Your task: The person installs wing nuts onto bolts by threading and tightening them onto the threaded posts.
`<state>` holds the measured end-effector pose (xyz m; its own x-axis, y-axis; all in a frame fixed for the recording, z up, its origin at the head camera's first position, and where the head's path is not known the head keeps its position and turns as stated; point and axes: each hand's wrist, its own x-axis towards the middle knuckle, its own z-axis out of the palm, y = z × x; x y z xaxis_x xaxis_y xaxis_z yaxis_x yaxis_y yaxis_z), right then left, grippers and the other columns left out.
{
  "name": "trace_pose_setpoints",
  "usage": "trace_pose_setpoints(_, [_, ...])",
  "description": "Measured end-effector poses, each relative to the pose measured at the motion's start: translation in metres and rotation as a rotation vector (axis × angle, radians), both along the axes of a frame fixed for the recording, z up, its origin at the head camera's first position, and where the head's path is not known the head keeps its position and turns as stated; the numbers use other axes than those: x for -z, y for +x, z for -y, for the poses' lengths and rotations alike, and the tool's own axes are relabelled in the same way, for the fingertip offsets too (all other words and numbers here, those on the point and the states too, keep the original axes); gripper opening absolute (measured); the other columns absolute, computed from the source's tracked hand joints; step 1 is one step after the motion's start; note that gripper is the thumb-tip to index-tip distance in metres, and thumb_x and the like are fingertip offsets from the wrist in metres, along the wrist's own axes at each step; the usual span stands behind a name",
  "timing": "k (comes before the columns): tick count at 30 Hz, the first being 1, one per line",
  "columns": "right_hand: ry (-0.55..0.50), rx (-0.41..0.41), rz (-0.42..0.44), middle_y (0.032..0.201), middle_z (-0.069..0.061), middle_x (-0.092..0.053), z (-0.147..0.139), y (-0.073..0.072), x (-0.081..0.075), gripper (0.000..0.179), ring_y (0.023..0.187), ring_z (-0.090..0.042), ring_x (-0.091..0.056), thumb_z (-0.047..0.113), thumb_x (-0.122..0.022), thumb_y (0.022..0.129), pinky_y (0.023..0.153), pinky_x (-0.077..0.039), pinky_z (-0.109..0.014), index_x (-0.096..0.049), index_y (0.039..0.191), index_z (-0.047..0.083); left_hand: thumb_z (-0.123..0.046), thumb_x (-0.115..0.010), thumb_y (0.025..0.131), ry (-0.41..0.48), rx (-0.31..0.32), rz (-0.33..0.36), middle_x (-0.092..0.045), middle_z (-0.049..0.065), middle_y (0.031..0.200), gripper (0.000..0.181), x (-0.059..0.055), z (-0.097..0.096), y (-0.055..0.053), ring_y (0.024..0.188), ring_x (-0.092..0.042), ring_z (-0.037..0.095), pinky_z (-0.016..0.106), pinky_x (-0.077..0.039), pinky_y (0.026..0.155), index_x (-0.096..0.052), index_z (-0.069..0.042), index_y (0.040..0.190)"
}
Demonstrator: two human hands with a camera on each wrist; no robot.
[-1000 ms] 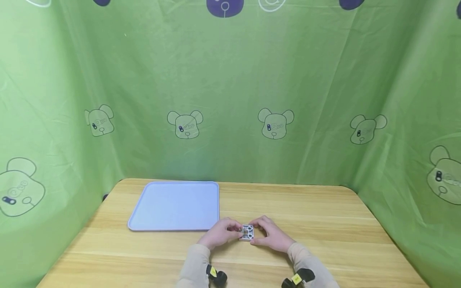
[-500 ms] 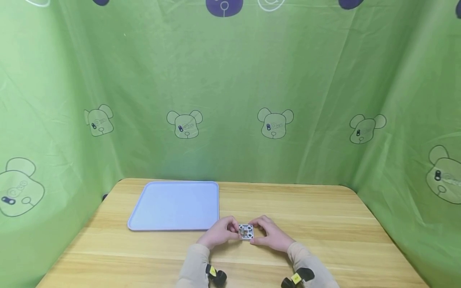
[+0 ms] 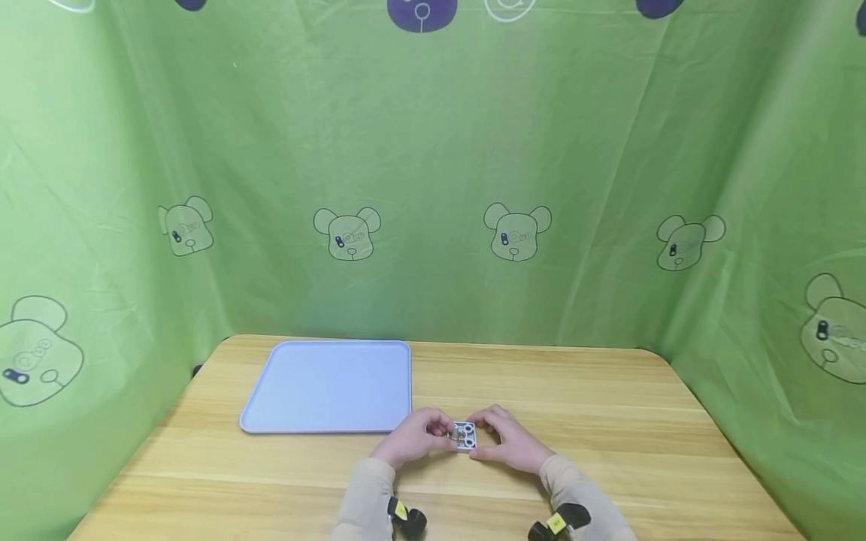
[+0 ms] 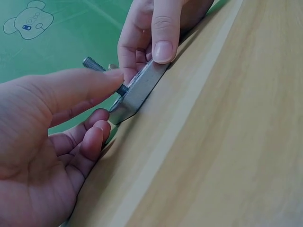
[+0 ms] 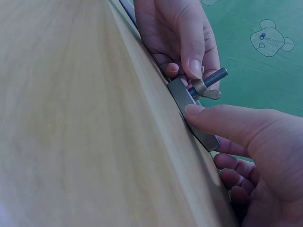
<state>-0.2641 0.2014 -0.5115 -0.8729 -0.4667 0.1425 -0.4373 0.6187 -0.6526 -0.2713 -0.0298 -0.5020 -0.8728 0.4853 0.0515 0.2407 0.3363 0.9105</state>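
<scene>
A small square metal block (image 3: 467, 437) with round holes in its upper face lies on the table between both hands. From its left part rises a threaded bolt (image 5: 218, 75) carrying a brass-coloured wing nut (image 5: 211, 93). My left hand (image 3: 411, 439) pinches at the wing nut, its thumb against the near side; that thumb hides most of the nut in the left wrist view. With thumb and fingers on opposite edges, my right hand (image 3: 512, 443) holds the block (image 4: 147, 85) from the right. The bolt's bare tip (image 4: 90, 62) sticks out above the left thumb.
A pale blue rectangular tray (image 3: 331, 430) lies on the left of the wooden table (image 3: 575, 391), just beyond the left hand. Green cloth (image 3: 433, 150) with bear prints hangs behind the table and at both sides.
The left fingers drew back leftward from the wing nut half a second ago, and now they are over it again. The right hand and the block stay in place.
</scene>
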Motion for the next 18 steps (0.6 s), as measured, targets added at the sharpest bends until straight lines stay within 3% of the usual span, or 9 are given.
trace_pose_setpoints(8, [-0.001, 0.000, -0.008, 0.110, 0.001, -0.054, -0.0003, -0.0002, 0.0012, 0.051, 0.103, -0.014, -0.049, 0.040, -0.076, 0.079, 0.091, -0.044, -0.030, -0.061, 0.121, 0.015, -0.012, -0.074, 0.081, -0.038, -0.005, -0.038, -0.062, 0.001, 0.092, 0.016, -0.0002, 0.0008, 0.0011, 0.083, -0.052, 0.008, 0.026, -0.042, 0.079, -0.070, -0.009, 0.096])
trace_pose_setpoints(18, [0.004, -0.010, -0.029, 0.110, 0.002, -0.054, -0.0010, -0.0010, 0.0031, 0.049, 0.100, -0.012, -0.048, 0.039, -0.076, 0.081, 0.089, -0.043, -0.027, -0.061, 0.120, 0.015, -0.012, -0.071, 0.084, 0.000, 0.011, 0.012, -0.062, 0.004, 0.093, 0.018, 0.0034, 0.0016, -0.0006, 0.086, -0.052, 0.012, 0.030, -0.041, 0.079, -0.070, -0.009, 0.101])
